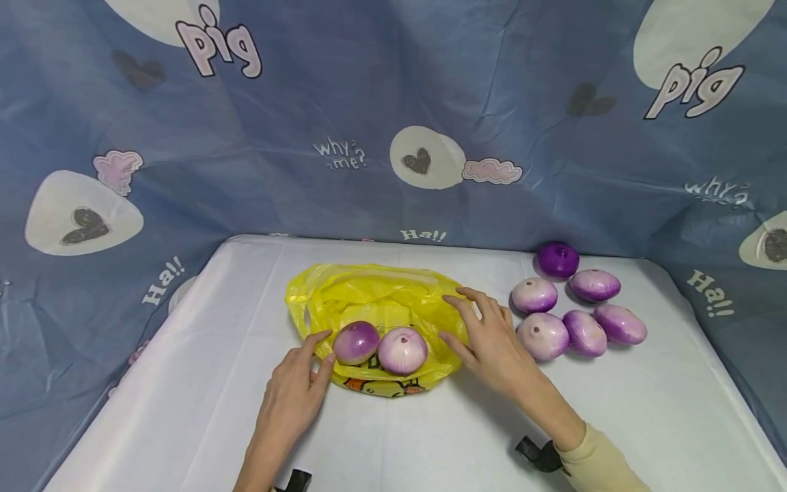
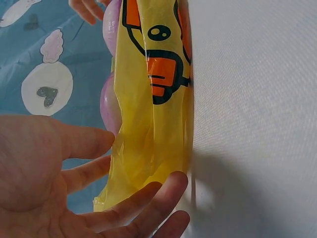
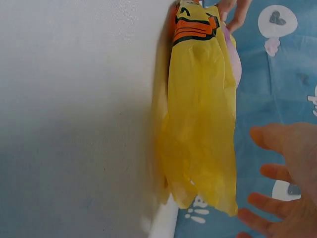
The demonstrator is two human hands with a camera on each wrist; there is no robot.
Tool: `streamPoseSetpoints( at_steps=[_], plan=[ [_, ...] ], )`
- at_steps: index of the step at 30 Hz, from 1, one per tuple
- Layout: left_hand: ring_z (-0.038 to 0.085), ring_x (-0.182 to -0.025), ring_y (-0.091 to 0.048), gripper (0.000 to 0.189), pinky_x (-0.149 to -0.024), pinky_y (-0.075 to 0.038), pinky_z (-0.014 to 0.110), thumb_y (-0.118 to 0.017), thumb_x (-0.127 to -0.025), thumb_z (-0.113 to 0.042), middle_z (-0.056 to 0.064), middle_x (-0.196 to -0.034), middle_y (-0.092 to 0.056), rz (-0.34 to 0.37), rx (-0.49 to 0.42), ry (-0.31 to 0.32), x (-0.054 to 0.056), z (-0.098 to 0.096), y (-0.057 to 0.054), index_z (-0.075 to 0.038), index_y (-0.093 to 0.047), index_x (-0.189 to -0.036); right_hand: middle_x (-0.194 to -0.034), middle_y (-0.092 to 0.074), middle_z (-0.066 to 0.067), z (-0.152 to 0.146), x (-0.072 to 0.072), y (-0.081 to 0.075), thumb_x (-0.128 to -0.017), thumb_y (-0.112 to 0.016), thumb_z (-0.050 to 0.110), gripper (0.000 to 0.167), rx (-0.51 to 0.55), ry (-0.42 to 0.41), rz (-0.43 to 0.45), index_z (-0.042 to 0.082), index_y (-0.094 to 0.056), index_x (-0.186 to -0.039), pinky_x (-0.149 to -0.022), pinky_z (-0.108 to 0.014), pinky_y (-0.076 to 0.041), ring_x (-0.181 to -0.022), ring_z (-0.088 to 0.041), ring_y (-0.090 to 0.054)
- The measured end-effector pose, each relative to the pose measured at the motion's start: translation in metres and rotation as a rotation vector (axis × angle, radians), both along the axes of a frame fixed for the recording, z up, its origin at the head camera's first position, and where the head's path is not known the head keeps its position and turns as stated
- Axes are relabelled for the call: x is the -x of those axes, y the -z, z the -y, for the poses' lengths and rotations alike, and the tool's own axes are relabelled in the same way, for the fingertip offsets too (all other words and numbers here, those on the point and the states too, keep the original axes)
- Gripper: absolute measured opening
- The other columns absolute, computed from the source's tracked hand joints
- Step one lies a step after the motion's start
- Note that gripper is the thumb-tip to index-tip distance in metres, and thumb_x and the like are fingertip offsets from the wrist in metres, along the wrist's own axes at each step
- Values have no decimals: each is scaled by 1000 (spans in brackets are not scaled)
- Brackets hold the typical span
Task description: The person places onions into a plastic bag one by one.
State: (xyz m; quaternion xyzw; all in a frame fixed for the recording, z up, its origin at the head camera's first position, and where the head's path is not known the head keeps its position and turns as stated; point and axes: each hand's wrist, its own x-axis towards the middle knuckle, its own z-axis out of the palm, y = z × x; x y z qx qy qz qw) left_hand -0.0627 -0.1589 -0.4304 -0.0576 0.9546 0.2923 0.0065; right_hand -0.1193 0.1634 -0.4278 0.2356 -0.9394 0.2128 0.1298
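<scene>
A yellow plastic bag lies on the table with its mouth spread open. Two purple-and-white onions, a darker one and a paler one, rest side by side in it. My left hand is at the bag's left edge, its thumb tip against the rim beside the darker onion; in the left wrist view the fingers are spread along the bag's side. Over the bag's right edge hovers my right hand, fingers parted and slightly bent, holding nothing. A printed cartoon face shows on the bag's front.
Right of the bag sits a cluster of several onions, among them a deep purple one at the back and a pale one in front, close to my right wrist. A white cloth covers the table. Blue printed fabric hangs behind it.
</scene>
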Motion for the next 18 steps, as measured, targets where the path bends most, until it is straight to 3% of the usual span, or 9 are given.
streamPoseSetpoints(
  at_steps=[18],
  plan=[
    [17,-76,-59,44,-63,-44,31,-62,-110,-31,14,-104,-69,-7,-7,8,1,1,1,-19,-58,-152,-158,-50,-19,-23,9,1,-102,-74,31,57,-10,60,9,16,-53,-153,-109,-62,-39,-141,-46,-52]
  ],
)
